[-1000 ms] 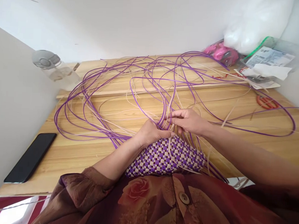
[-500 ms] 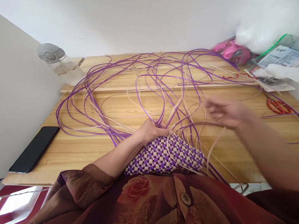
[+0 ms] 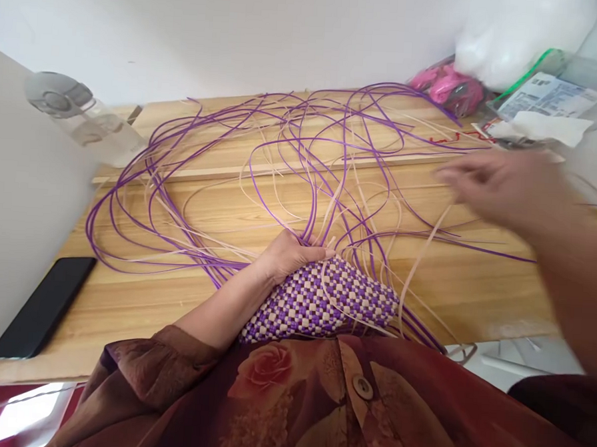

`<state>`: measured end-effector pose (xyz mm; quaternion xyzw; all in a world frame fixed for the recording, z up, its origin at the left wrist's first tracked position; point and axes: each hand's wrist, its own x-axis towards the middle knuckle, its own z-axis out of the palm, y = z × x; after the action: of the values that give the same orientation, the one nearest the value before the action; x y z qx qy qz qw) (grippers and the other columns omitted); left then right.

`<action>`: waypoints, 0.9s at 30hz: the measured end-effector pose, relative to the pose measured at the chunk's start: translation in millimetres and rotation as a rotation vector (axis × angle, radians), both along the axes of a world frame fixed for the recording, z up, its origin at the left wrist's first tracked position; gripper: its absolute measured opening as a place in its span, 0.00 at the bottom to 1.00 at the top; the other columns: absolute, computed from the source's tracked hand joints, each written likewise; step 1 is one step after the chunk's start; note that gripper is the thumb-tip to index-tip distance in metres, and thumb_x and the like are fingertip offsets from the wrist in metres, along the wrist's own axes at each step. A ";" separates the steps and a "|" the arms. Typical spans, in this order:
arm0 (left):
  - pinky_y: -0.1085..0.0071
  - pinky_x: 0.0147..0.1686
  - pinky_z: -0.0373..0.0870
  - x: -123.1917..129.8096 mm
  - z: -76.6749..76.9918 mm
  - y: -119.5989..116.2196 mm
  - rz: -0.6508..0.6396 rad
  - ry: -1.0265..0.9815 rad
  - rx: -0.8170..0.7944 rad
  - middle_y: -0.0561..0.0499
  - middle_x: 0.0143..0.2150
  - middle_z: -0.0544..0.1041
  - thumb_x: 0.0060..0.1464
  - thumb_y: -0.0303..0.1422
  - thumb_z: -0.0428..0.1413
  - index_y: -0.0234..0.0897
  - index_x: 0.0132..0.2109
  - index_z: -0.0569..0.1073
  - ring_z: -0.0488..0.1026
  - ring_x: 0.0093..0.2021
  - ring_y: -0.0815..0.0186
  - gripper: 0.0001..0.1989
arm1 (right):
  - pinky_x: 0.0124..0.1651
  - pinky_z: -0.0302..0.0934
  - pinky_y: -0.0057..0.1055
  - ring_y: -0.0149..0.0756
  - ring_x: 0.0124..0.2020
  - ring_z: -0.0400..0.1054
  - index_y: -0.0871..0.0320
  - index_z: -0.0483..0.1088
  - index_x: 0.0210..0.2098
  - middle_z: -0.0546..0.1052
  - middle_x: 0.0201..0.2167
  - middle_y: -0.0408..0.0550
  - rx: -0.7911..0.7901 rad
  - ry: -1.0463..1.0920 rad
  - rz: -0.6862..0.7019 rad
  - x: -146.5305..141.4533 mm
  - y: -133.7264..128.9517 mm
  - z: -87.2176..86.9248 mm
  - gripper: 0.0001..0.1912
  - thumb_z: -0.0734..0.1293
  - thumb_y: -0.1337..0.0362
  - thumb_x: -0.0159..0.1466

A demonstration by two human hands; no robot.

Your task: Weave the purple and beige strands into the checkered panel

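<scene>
Woven piece (image 3: 319, 298) lower centre, upper edge pinched in fingers of left hand (image 3: 287, 255). Right hand (image 3: 503, 187), at the weave a second ago, now swung to frame right, blurred, fingers curled; can't tell if gripping anything. Left alone steadies the work. Purple strands (image 3: 312, 211) sprawl beyond across surface (image 3: 138, 308).

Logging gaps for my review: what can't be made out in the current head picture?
Head view:
Right hand: motion blur hides whether it grips the pale strand.
Left hand: fingertips mostly hidden behind the woven piece.
Woven piece: lower edge hidden by the shirt.
Printed sheet: text too small and blurred.
White bag: cut off by the top edge.
</scene>
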<state>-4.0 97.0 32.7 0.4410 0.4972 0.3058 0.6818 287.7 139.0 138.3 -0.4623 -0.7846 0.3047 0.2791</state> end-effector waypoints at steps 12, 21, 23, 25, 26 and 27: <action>0.73 0.26 0.58 -1.9 -1.9 1.3 -0.014 -0.033 0.088 0.55 0.23 0.71 0.35 0.37 0.69 0.32 0.26 0.74 0.64 0.23 0.73 0.15 | 0.46 0.62 0.31 0.35 0.42 0.70 0.59 0.72 0.42 0.77 0.41 0.49 0.357 -0.198 0.131 -96.3 -13.9 -88.0 0.09 0.61 0.68 0.64; 0.72 0.28 0.63 -1.3 0.7 0.9 -0.012 -0.050 0.066 0.51 0.26 0.75 0.35 0.37 0.69 0.31 0.30 0.77 0.68 0.24 0.70 0.15 | 0.40 0.57 0.31 0.34 0.34 0.67 0.58 0.76 0.38 0.75 0.30 0.48 0.203 -0.393 0.376 -71.9 -15.4 -70.2 0.13 0.59 0.62 0.67; 0.72 0.27 0.64 -1.1 2.4 0.1 0.000 -0.021 0.045 0.50 0.26 0.76 0.35 0.37 0.69 0.31 0.31 0.78 0.69 0.24 0.69 0.16 | 0.41 0.55 0.32 0.34 0.33 0.66 0.57 0.75 0.34 0.75 0.28 0.47 0.192 -0.411 0.425 -73.2 -19.8 -58.6 0.13 0.59 0.64 0.66; 0.71 0.27 0.65 -1.1 3.9 -0.3 -0.021 -0.003 0.057 0.49 0.27 0.77 0.35 0.38 0.68 0.31 0.31 0.78 0.69 0.25 0.69 0.16 | 0.45 0.53 0.34 0.34 0.32 0.64 0.57 0.74 0.31 0.74 0.26 0.46 0.250 -0.411 0.488 -79.5 -25.4 -46.4 0.14 0.59 0.65 0.66; 0.71 0.27 0.64 -1.2 4.5 -0.3 -0.041 0.002 0.080 0.50 0.26 0.77 0.35 0.38 0.68 0.31 0.30 0.78 0.69 0.25 0.69 0.16 | 0.47 0.52 0.35 0.34 0.32 0.63 0.56 0.74 0.29 0.74 0.25 0.45 0.280 -0.400 0.521 -84.2 -27.5 -41.6 0.14 0.58 0.65 0.65; 0.72 0.27 0.64 -1.3 5.0 -0.4 -0.062 0.004 0.110 0.51 0.26 0.76 0.35 0.38 0.68 0.31 0.30 0.78 0.69 0.25 0.69 0.16 | 0.48 0.52 0.35 0.33 0.32 0.62 0.57 0.73 0.28 0.74 0.25 0.44 0.290 -0.380 0.543 -89.4 -28.3 -38.4 0.14 0.58 0.65 0.65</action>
<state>-5.3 96.7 37.7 0.4935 0.4671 0.3107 0.6646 198.4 110.7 99.9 -0.2410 -0.9517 0.1619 0.0999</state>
